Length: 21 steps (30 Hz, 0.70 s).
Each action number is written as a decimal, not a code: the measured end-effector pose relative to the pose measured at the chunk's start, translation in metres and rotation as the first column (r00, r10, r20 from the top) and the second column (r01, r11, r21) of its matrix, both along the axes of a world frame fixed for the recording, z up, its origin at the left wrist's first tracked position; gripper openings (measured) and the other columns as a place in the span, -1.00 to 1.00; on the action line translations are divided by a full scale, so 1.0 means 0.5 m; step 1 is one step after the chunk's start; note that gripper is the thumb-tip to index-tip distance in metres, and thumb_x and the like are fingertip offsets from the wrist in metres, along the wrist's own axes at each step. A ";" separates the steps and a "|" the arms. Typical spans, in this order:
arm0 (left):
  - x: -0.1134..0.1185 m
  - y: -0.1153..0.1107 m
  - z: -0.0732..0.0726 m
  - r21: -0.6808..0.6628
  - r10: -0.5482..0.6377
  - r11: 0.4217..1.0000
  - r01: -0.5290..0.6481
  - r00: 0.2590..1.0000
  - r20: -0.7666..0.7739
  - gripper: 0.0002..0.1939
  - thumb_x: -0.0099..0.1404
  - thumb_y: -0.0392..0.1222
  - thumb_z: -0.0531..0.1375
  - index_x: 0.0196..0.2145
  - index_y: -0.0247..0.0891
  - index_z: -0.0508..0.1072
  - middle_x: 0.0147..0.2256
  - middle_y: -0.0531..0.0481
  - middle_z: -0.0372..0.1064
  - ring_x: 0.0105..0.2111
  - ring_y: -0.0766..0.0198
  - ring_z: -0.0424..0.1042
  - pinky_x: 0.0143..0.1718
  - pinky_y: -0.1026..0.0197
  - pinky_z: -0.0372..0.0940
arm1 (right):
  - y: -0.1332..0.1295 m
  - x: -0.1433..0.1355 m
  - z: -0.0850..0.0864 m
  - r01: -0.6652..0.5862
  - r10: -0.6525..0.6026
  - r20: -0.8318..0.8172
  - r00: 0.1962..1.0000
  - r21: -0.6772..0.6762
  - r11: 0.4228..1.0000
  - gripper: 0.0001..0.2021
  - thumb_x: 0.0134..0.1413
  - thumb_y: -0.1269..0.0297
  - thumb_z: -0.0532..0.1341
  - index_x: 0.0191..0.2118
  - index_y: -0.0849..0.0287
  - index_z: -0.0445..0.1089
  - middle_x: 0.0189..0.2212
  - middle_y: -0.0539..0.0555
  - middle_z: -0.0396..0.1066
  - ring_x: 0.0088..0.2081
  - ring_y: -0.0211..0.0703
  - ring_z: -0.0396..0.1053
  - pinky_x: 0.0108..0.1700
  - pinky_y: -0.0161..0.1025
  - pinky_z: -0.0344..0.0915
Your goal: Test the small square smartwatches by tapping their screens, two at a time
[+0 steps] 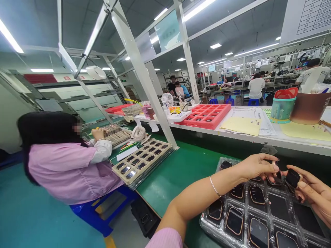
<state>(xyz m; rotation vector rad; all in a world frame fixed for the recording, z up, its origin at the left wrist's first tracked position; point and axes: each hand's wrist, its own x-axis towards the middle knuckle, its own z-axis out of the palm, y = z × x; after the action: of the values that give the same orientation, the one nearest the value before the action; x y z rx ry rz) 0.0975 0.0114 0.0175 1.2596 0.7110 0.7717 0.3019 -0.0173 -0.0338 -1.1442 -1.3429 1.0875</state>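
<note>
Your left hand (pixel 261 167) pinches small dark piece (pixel 278 169); your half-curled right hand (pixel 314 191) grips watch case (pixel 293 177). Hold both by edges above tray (pixel 209 228).

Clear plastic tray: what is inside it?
The tray holds dark watch faces with gold-coloured rims in pockets; at least one pocket shows none. The left hand and right hand cover parts of the far pockets, so what lies there cannot all be seen.

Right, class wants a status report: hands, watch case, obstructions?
Right hand holds watch case. Left hand close by, grip unclear. Plastic tray beneath, other cases crowding it.
</note>
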 end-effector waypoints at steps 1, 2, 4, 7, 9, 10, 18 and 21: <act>0.000 -0.002 0.000 0.008 -0.007 1.000 0.008 1.000 -0.010 -0.34 0.00 -0.09 0.35 0.04 -0.35 0.29 -0.46 0.04 0.36 -0.56 0.41 0.38 -0.55 0.34 0.08 | 0.000 0.003 -0.003 -0.055 0.054 -0.031 0.998 -0.030 0.998 -0.52 -0.13 -0.02 0.28 0.00 -0.11 0.40 -0.53 0.07 0.34 -0.57 -0.10 0.20 -0.57 -0.20 0.29; 0.000 -0.004 0.000 0.015 -0.015 1.000 0.015 1.000 -0.020 -0.33 0.00 -0.09 0.35 0.04 -0.35 0.28 -0.45 0.04 0.37 -0.57 0.41 0.38 -0.55 0.34 0.07 | 0.001 0.006 -0.005 -0.101 0.098 -0.058 0.994 -0.052 0.994 -0.51 -0.11 0.00 0.28 0.02 -0.12 0.37 -0.51 0.06 0.33 -0.56 -0.11 0.19 -0.55 -0.21 0.28; 0.001 -0.007 0.000 0.026 -0.026 0.999 0.027 0.999 -0.039 -0.35 0.01 -0.08 0.35 0.02 -0.35 0.28 -0.45 0.04 0.37 -0.57 0.42 0.37 -0.55 0.34 0.07 | 0.001 0.010 -0.008 -0.123 0.118 -0.072 0.990 -0.066 0.990 -0.50 -0.09 0.00 0.28 0.04 -0.09 0.35 -0.52 0.04 0.32 -0.54 -0.13 0.18 -0.54 -0.24 0.26; 0.001 -0.010 0.002 0.047 -0.032 0.998 0.035 0.998 -0.062 -0.41 0.04 -0.09 0.32 -0.01 -0.34 0.28 -0.44 0.05 0.37 -0.58 0.44 0.37 -0.56 0.35 0.06 | -0.002 0.010 -0.005 -0.125 0.121 -0.051 0.991 -0.073 0.989 -0.48 -0.07 -0.03 0.26 0.06 -0.07 0.33 -0.56 0.00 0.29 -0.53 -0.16 0.15 -0.51 -0.29 0.24; 0.001 -0.011 0.005 0.060 -0.029 0.998 0.033 0.997 -0.070 -0.46 0.06 -0.11 0.31 -0.04 -0.34 0.29 -0.43 0.05 0.37 -0.59 0.45 0.36 -0.56 0.35 0.06 | -0.006 0.009 0.000 -0.131 0.128 -0.047 0.991 -0.083 0.988 -0.47 -0.06 -0.03 0.25 0.08 -0.06 0.30 -0.57 -0.01 0.27 -0.52 -0.18 0.14 -0.49 -0.31 0.24; 0.002 -0.011 0.006 0.064 -0.025 0.998 0.030 0.997 -0.072 -0.48 0.06 -0.12 0.31 -0.05 -0.34 0.29 -0.44 0.05 0.36 -0.60 0.46 0.36 -0.57 0.35 0.06 | -0.008 0.008 0.003 -0.137 0.133 -0.047 0.990 -0.089 0.987 -0.46 -0.05 -0.03 0.25 0.09 -0.06 0.29 -0.56 -0.02 0.27 -0.51 -0.18 0.13 -0.49 -0.31 0.23; 0.004 -0.015 0.010 0.051 -0.011 0.999 0.016 0.997 -0.081 -0.51 0.04 -0.13 0.32 -0.11 -0.35 0.29 -0.48 0.08 0.35 -0.62 0.46 0.34 -0.58 0.35 0.04 | -0.015 0.000 0.017 -0.153 0.151 -0.030 0.988 -0.087 0.984 -0.46 0.00 -0.03 0.22 0.11 -0.01 0.26 -0.57 -0.03 0.23 -0.50 -0.17 0.13 -0.46 -0.28 0.22; 0.005 -0.014 0.009 0.063 -0.010 0.998 0.015 0.996 -0.083 -0.53 0.04 -0.14 0.31 -0.12 -0.34 0.29 -0.49 0.10 0.35 -0.62 0.46 0.34 -0.59 0.36 0.03 | -0.016 0.000 0.016 -0.160 0.158 -0.032 0.987 -0.076 0.984 -0.47 0.02 -0.02 0.22 0.11 0.00 0.26 -0.56 -0.03 0.24 -0.50 -0.18 0.12 -0.47 -0.28 0.20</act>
<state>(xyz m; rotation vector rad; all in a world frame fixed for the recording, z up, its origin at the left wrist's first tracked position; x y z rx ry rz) 0.0998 0.0041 0.0218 1.3588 0.7502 0.7402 0.3020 -0.0252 -0.0256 -1.0903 -1.4002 1.2761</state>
